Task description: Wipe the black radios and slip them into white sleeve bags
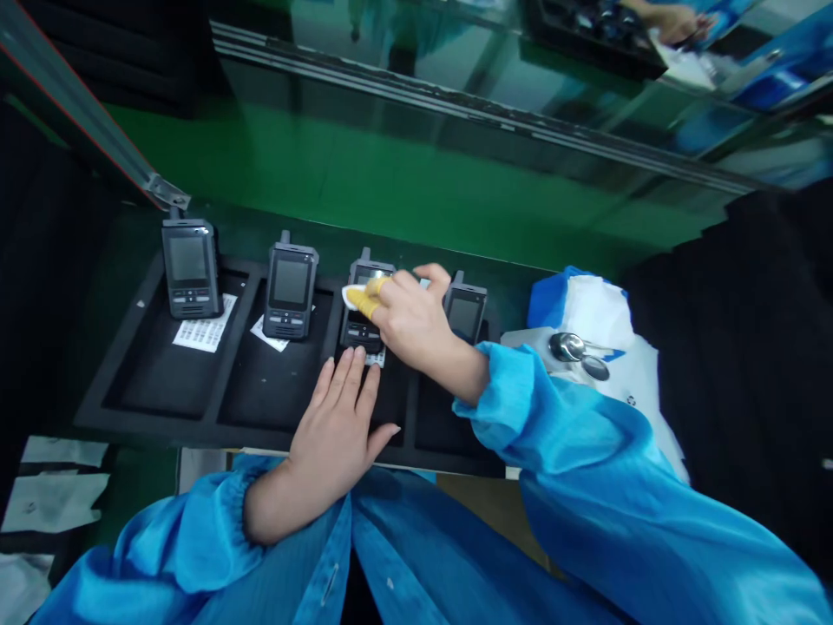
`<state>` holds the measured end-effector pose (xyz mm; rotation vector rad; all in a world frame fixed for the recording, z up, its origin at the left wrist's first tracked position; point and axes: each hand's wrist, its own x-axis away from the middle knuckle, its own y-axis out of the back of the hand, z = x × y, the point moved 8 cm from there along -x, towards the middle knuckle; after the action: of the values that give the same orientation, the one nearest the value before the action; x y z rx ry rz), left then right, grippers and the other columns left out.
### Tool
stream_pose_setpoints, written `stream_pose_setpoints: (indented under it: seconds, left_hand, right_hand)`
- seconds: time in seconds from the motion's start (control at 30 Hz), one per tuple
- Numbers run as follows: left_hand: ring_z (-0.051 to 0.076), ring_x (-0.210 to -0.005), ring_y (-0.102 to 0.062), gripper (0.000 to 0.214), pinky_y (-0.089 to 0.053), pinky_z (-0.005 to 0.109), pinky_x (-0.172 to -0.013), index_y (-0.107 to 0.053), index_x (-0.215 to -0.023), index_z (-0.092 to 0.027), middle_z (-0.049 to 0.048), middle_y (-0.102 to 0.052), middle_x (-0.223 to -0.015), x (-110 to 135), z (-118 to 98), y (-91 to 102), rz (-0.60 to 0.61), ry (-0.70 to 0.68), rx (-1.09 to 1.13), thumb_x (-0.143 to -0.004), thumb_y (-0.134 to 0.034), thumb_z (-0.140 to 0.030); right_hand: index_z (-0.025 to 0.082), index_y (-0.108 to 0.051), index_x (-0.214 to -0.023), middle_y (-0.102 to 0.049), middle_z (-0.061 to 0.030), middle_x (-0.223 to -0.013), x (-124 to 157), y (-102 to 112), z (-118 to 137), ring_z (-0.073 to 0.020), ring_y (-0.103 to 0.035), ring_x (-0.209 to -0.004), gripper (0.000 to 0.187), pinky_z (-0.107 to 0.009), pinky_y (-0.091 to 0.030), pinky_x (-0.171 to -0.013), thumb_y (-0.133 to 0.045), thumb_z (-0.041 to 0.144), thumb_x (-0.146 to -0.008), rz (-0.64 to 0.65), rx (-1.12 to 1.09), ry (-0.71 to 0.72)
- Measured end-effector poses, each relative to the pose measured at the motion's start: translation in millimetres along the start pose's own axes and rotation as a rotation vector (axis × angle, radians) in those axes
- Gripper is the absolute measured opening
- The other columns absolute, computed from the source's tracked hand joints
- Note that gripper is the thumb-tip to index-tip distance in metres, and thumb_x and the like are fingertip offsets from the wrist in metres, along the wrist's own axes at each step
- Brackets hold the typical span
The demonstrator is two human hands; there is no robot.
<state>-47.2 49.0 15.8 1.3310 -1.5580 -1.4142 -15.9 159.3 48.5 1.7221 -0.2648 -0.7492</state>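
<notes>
Handheld radios with screens and stubby antennas lie in a row on a black compartment tray. My right hand, with yellow finger cots on its fingers, pinches a small white wipe against the third radio from the left. The hand covers part of that radio's screen. My left hand lies flat, fingers stretched, its fingertips at the lower edge of the same radio. To the left are a radio and, at the far left, another radio. A fourth radio is partly hidden behind my right hand.
Printed label sheets stick out beneath the radios. Right of the tray sit a blue box with white wipes and a shiny metal-topped object. Dark stacks stand at the right. Across a glass partition, another person's hand shows.
</notes>
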Motion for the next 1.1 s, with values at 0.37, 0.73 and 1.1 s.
stream_pose_setpoints:
  seconds: [0.37,0.73,1.1]
  left_hand:
    - [0.037,-0.133,-0.043,0.054,-0.037,0.052,-0.109,-0.055,-0.128,0.000,0.0272,-0.046,-0.141,-2.1,-1.6,4.0,-0.015,-0.022,0.012,-0.094,-0.040,-0.039]
    - [0.039,-0.131,-0.045,0.051,-0.038,0.055,-0.107,-0.059,-0.123,0.001,0.0299,-0.046,-0.139,-2.0,-2.9,6.0,-0.043,-0.046,0.003,-0.094,-0.041,-0.036]
    - [0.038,-0.129,-0.048,0.045,-0.041,0.053,-0.106,-0.060,-0.122,0.000,0.0294,-0.054,-0.132,1.0,0.4,4.3,-0.056,-0.040,0.076,-0.092,-0.045,-0.031]
  right_hand:
    - [0.022,-0.072,-0.086,-0.066,-0.0014,-0.087,30.3,0.8,-10.3,-0.0149,-0.046,-0.081,0.035,-0.040,-0.016,-0.083,-0.040,0.011,-0.092,-0.060,0.021,-0.097]
    - [0.024,-0.072,-0.090,-0.067,-0.0020,-0.094,-4.9,-2.3,-20.9,-0.0168,-0.046,-0.088,0.039,-0.040,-0.015,-0.083,-0.034,0.019,-0.097,0.007,-0.005,-0.167]
    - [0.021,-0.072,-0.085,-0.065,-0.0018,-0.087,40.5,-3.8,34.4,-0.0129,-0.049,-0.080,0.024,-0.038,-0.017,-0.083,-0.050,0.010,-0.087,0.022,-0.125,0.041]
